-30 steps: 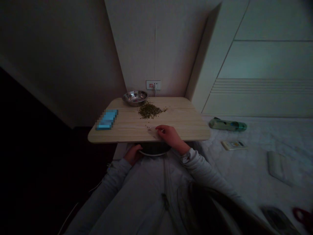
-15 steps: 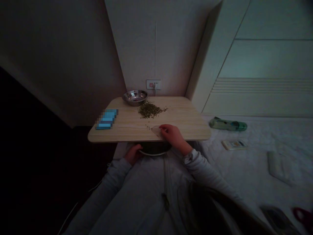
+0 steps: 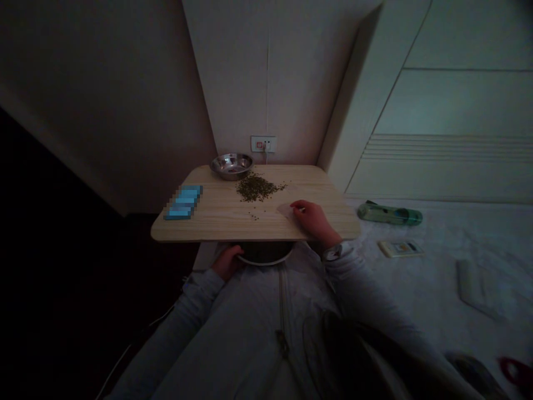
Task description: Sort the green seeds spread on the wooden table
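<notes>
Pinched in my right hand (image 3: 315,222) is a thin, pale, translucent piece like a small plastic sheet (image 3: 286,210), held low over the right half of the wooden table (image 3: 208,229). Its exact kind is unclear. My left hand (image 3: 227,263) grips the left rim of a dark bowl with a pale rim (image 3: 264,263), just under the table's front edge in my lap. The tabletop hides the bowl's far side. Behind the sheet lies a heap of small greenish-brown grains (image 3: 255,189). A few loose grains (image 3: 255,217) are scattered nearer the front edge.
A shiny metal bowl (image 3: 220,171) stands at the table's back left, and a blurred-out blue screen (image 3: 184,203) lies at the left edge. To the right, a green bottle (image 3: 389,214) and a white phone-like device (image 3: 400,248) rest on the bed. A wall socket (image 3: 263,144) is behind.
My right hand has moved right and slightly away from the front edge, taking the translucent sheet off the area near the loose grains. My left hand stays on the bowl.
</notes>
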The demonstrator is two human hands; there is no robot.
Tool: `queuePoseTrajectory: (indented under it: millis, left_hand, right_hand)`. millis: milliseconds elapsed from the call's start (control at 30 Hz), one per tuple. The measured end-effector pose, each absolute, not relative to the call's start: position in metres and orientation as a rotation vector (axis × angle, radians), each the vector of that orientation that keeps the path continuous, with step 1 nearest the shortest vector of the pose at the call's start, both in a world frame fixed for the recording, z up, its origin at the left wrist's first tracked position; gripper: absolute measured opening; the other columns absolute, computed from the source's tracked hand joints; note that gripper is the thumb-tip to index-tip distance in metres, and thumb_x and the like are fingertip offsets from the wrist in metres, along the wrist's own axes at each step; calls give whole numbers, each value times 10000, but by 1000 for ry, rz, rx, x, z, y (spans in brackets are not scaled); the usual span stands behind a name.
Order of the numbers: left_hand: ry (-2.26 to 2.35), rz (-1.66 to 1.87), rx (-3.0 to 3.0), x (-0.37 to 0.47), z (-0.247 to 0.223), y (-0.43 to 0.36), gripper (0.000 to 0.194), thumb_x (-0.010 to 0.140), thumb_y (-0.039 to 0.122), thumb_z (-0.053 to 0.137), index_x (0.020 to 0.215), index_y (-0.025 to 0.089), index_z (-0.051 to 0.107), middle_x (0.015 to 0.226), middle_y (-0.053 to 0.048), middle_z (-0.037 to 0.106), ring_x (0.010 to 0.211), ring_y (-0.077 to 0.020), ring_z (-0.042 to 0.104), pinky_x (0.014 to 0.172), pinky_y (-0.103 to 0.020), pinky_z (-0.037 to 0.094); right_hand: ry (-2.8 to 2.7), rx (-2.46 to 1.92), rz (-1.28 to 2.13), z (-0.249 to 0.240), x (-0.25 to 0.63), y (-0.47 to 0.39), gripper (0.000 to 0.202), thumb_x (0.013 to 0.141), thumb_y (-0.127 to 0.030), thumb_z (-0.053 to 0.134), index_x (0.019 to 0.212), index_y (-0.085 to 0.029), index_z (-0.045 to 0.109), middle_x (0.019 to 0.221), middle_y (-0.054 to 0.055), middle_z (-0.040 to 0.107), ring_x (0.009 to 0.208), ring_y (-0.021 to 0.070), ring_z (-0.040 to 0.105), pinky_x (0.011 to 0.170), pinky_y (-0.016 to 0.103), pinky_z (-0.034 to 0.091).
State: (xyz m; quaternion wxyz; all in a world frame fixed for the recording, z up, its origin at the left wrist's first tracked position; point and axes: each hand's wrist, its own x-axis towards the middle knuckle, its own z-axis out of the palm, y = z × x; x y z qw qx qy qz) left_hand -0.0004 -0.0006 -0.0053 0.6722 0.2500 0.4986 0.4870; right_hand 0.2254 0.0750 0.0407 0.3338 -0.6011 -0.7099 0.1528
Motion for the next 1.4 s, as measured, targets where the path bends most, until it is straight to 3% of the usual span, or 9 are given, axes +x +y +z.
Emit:
queuePoseTrajectory:
  millis: [533,800,1133,1400]
  left_hand:
    - [1066,1058,518,-2,-12,1,219,519,104,501,713,144,593,736,-55,671,826,-239,609,636,-316,491]
    - [1073,1088,530,-1,-9,0,156,521,87,511,647,141,585,637,-42,663,825,-238,610,629,-302,493]
    - [1066,1097,528,-1,-8,-1,166,524,81,513,658,148,583,665,-32,672,810,-225,616,629,-299,493]
    - [1111,1048,481,-1,-6,-1,104,532,99,505,604,138,569,647,-46,665,839,-235,606,649,-300,492]
  right_hand:
    - [-1789,-1624,257,36,262,131,228,749,-182,440,862,-169,638,894,72,654,791,158,583,786,321,423]
    - [-1715,-1419,496,47,240,128,308,706,-132,400,931,-150,610,923,63,642,723,125,570,740,291,444]
    - [-2018,-1301,259,54,192,134,493,701,-62,380,1171,-169,481,997,79,614,908,199,523,859,348,378]
    - [-2150,-1436,116,48,186,142,435,742,-102,353,1128,-177,540,987,88,621,896,201,538,853,339,383]
